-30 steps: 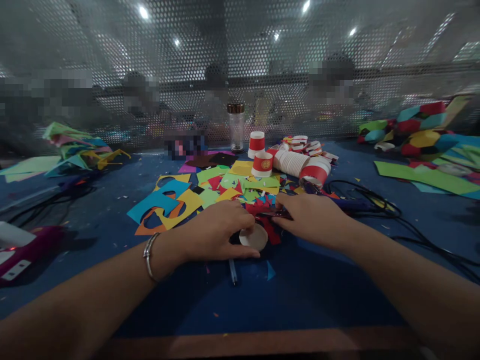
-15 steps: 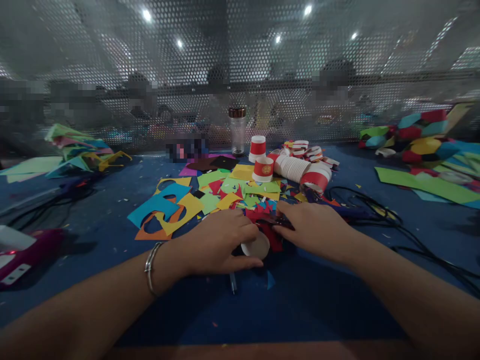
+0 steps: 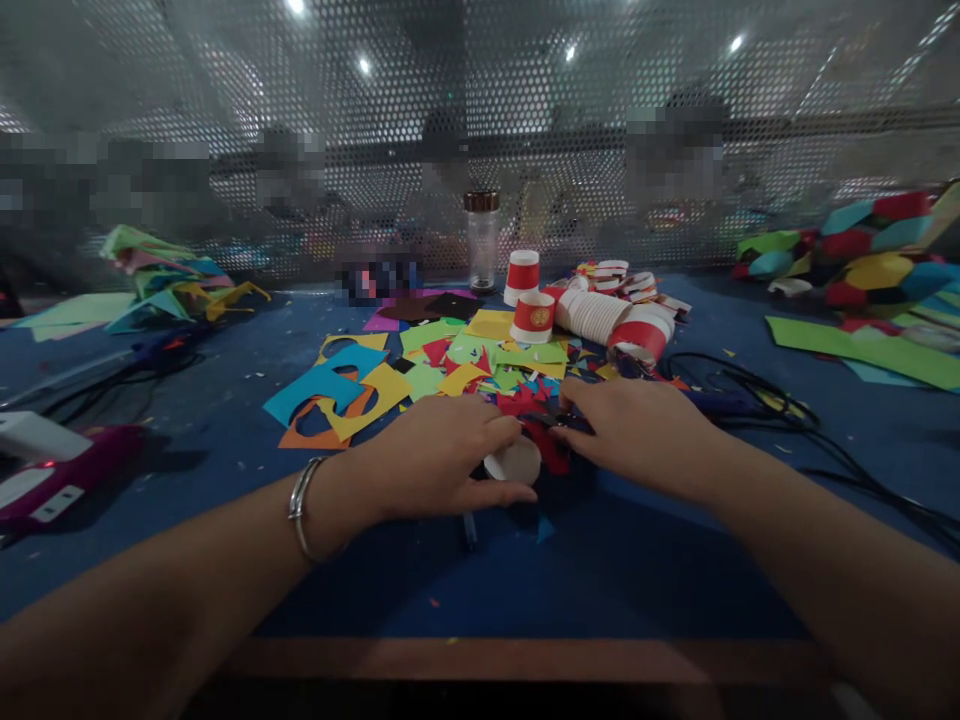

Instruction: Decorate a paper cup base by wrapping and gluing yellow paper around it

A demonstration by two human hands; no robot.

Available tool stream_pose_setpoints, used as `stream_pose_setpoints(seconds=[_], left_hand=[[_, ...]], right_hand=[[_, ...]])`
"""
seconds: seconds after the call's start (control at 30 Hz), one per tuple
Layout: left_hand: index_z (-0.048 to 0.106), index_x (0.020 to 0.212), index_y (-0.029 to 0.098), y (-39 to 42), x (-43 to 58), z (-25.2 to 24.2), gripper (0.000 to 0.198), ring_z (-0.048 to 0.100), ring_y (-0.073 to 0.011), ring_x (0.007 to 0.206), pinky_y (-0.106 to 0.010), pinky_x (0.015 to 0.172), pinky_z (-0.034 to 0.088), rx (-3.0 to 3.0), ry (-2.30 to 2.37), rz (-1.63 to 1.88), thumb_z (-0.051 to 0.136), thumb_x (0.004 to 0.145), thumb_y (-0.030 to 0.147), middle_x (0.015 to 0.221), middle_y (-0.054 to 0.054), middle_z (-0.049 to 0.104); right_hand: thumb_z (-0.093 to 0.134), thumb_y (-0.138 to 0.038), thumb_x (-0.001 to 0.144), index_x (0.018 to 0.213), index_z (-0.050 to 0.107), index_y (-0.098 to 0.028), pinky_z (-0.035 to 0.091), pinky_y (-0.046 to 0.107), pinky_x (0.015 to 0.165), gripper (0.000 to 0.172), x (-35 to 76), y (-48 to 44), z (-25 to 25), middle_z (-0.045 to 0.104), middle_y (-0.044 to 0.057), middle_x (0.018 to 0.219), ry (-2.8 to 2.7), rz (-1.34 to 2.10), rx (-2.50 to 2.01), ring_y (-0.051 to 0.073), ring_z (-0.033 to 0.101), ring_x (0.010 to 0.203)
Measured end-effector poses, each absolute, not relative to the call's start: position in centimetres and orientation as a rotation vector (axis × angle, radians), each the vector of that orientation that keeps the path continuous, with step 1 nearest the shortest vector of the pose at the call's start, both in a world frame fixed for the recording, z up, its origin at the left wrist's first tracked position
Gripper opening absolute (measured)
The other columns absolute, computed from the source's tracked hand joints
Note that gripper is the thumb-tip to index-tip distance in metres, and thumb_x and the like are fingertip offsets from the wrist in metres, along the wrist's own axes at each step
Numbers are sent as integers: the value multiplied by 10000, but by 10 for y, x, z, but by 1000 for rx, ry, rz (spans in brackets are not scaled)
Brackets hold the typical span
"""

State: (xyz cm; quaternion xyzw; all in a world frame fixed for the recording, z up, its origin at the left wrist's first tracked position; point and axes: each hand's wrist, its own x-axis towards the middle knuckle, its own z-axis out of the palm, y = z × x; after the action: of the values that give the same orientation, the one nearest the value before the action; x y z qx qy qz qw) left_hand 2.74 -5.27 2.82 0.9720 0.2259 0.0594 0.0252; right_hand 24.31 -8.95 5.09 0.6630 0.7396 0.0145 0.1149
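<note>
My left hand (image 3: 442,450), with a silver bracelet at the wrist, curves its fingers and thumb round a white paper disc (image 3: 513,464). I cannot tell whether the disc is a flat piece or the end of a cup. My right hand (image 3: 637,435) is closed on dark scissors (image 3: 553,418), whose blades point left toward my left fingers. Red paper (image 3: 553,455) hangs just below the scissors, beside the disc. Beneath my left thumb a pen (image 3: 470,532) lies partly hidden, and a small blue paper scrap (image 3: 544,528) is close by.
Cut coloured paper (image 3: 337,390) and scraps spread beyond my hands. Upright red-and-white paper cups (image 3: 533,318) stand near a fallen cup stack (image 3: 596,313) and a clear bottle (image 3: 482,245). Black cables (image 3: 757,385) run right; a purple power strip (image 3: 82,470) sits left. Perforated metal rises behind.
The whole view has tilted down slightly, so the table's front edge shows more. Both hands keep nearly the same places around the disc and scissors.
</note>
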Motion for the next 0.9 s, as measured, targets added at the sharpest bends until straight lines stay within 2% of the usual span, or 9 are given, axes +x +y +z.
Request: stream_pose_setpoints(seconds=[0.07, 0.17, 0.23, 0.4, 0.57, 0.73, 0.9], left_hand=[[633, 1009, 208, -48, 24, 31, 409, 647, -233, 862, -322, 669, 413, 3001, 759, 218, 568, 987, 612, 955, -63, 711], [635, 970, 208, -33, 15, 38, 303, 648, -222, 876, -313, 699, 399, 2968, 999, 327, 465, 1051, 445, 958, -67, 725], [636, 945, 194, -19, 6, 44, 262, 637, -213, 844, -311, 709, 390, 2886, 1225, 391, 444, 1038, 346, 932, -72, 719], [632, 855, 189, 0, -13, 52, 260, 568, -174, 673, -290, 628, 338, 2712, 1450, 342, 499, 974, 378, 751, -32, 662], [626, 835, 198, -6, -8, 46, 236, 589, -173, 681, -283, 620, 352, 2702, 1376, 278, 529, 932, 390, 750, -25, 682], [534, 721, 215, -22, 5, 40, 357, 537, -172, 601, -302, 564, 273, 2718, 1350, 95, 576, 924, 506, 664, -21, 636], [542, 773, 225, -33, 10, 38, 324, 571, -198, 634, -314, 567, 266, 2711, 1268, 48, 605, 907, 513, 710, -25, 659]], right_hand=[[503, -382, 999, 1215, 654, -179, 476, 378, 689, 333, 243, -89, 50, 783, 192, 1121, 2166, 52, 1942, 391, 747, 1051], [497, -409, 1001, 1212, 671, -181, 487, 378, 688, 356, 243, -89, 49, 782, 197, 1097, 2160, 92, 1951, 389, 750, 1025], [497, -431, 1006, 1220, 682, -176, 500, 381, 698, 381, 242, -89, 51, 781, 207, 1086, 2145, 111, 1966, 385, 750, 1011], [483, -453, 1024, 1218, 694, -167, 512, 396, 710, 405, 239, -90, 54, 779, 227, 1087, 2114, 113, 1967, 391, 748, 1014], [508, -472, 1010, 1152, 714, -186, 513, 388, 710, 380, 242, -89, 50, 788, 199, 1062, 2124, 166, 1978, 370, 750, 984], [494, -474, 1012, 1109, 719, -183, 512, 394, 705, 380, 243, -90, 48, 785, 200, 1031, 2122, 187, 1963, 368, 745, 954], [477, -498, 1022, 1126, 724, -173, 518, 415, 721, 422, 241, -90, 51, 786, 210, 1077, 2103, 171, 1951, 388, 748, 976]])
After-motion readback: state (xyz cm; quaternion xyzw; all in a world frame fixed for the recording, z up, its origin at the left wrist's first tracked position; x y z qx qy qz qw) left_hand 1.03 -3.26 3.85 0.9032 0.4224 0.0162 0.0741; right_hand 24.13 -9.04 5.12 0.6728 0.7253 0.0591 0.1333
